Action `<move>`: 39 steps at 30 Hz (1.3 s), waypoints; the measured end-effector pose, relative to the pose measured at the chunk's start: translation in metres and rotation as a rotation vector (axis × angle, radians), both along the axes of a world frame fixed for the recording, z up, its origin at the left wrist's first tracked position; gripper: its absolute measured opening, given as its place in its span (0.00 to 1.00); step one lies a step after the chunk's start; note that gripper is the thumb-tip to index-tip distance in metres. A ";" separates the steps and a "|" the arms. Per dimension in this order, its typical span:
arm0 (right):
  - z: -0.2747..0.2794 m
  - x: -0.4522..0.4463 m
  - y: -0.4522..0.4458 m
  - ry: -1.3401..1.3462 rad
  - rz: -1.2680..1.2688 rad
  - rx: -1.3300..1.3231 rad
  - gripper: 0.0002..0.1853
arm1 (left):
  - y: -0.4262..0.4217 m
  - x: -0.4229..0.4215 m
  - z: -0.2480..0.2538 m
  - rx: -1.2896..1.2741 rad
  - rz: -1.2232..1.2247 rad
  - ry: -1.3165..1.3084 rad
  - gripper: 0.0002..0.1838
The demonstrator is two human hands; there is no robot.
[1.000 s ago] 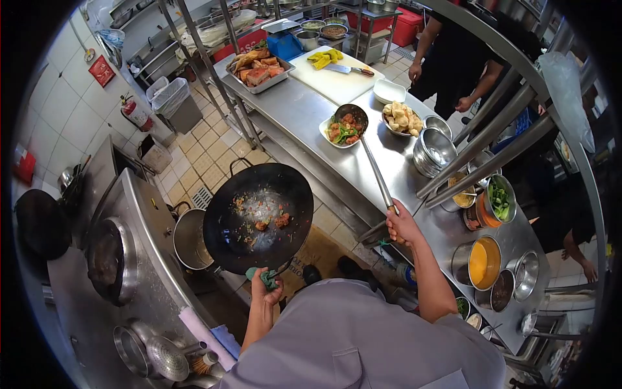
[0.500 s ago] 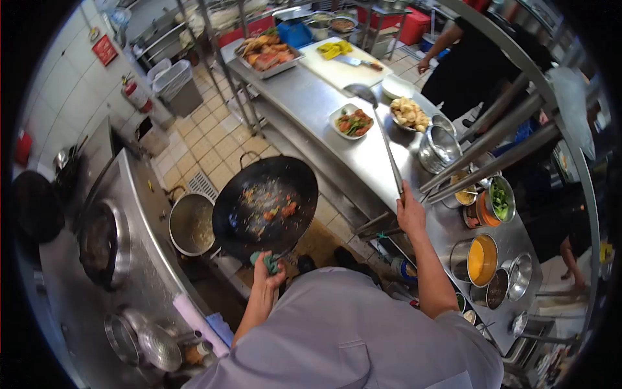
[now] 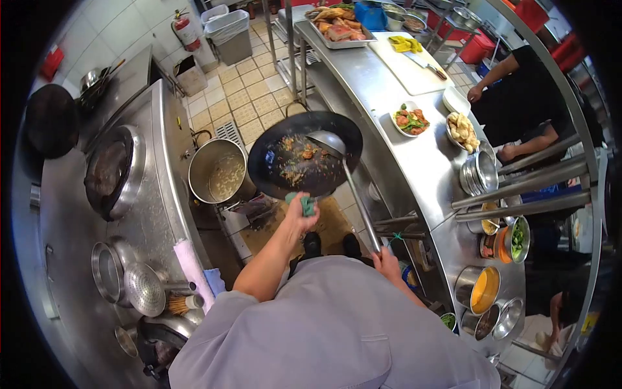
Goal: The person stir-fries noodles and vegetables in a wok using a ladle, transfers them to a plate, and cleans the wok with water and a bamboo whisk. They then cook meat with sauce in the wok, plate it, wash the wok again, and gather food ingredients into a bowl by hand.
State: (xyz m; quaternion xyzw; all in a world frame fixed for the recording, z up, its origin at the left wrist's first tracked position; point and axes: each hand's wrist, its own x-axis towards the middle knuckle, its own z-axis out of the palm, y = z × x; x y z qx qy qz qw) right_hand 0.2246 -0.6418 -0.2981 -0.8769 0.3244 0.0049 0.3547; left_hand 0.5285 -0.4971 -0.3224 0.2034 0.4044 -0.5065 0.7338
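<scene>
My left hand (image 3: 300, 216) is closed around the near handle of a black wok (image 3: 327, 178), with a folded green cloth (image 3: 307, 205) in its grip. The wok hangs in the air in front of me, tilted, with food scraps (image 3: 299, 155) and a wet sheen inside. My right hand (image 3: 387, 262) grips the end of a long-handled ladle (image 3: 363, 207). Its bowl lies inside the wok, among or just over the scraps. Close to the wok on the left stands a deep pot (image 3: 201, 170) with cloudy liquid and pale bits. A white dish (image 3: 414, 134) of cooked meat and greens rests on the steel counter.
On the steel counter (image 3: 363, 71) are a cutting board (image 3: 414, 81) with a knife (image 3: 422, 65), a tray of meat (image 3: 353, 45) and several metal bowls. Stove burner (image 3: 110, 172) and strainer (image 3: 144, 285) lie left. Co-workers' arms (image 3: 499, 68) show beyond the right rails.
The ladle has swung from above the counter down into the wok, with my right hand drawn back toward my body. The view has shifted, and the wok appears farther right and higher.
</scene>
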 end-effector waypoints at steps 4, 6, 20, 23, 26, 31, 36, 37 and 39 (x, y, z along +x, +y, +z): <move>0.042 -0.031 -0.017 0.078 -0.071 -0.030 0.15 | 0.073 -0.073 0.073 0.085 -0.092 -0.042 0.08; 0.053 -0.039 -0.022 0.058 -0.098 0.006 0.15 | 0.081 -0.076 0.059 0.095 -0.121 0.016 0.07; 0.158 0.103 0.008 0.013 -0.321 1.021 0.07 | 0.025 -0.017 -0.012 0.271 -0.073 -0.363 0.10; 0.169 0.115 0.022 -0.004 -0.364 1.312 0.04 | 0.040 -0.065 -0.054 0.321 -0.117 -0.491 0.13; 0.167 0.127 0.028 -0.019 -0.313 1.506 0.05 | 0.043 -0.068 -0.055 0.381 -0.123 -0.583 0.10; 0.114 0.152 0.023 0.057 -0.338 2.025 0.10 | 0.032 -0.010 -0.029 0.341 -0.160 -0.237 0.08; 0.113 0.112 0.012 0.013 -0.423 2.148 0.15 | 0.050 -0.035 -0.025 0.265 -0.200 -0.096 0.09; 0.112 0.096 0.003 -0.047 -0.380 2.244 0.16 | 0.060 -0.044 -0.026 0.242 -0.214 -0.101 0.09; 0.133 0.069 -0.011 -0.161 -0.357 2.245 0.15 | 0.075 -0.051 -0.035 0.205 -0.255 -0.006 0.09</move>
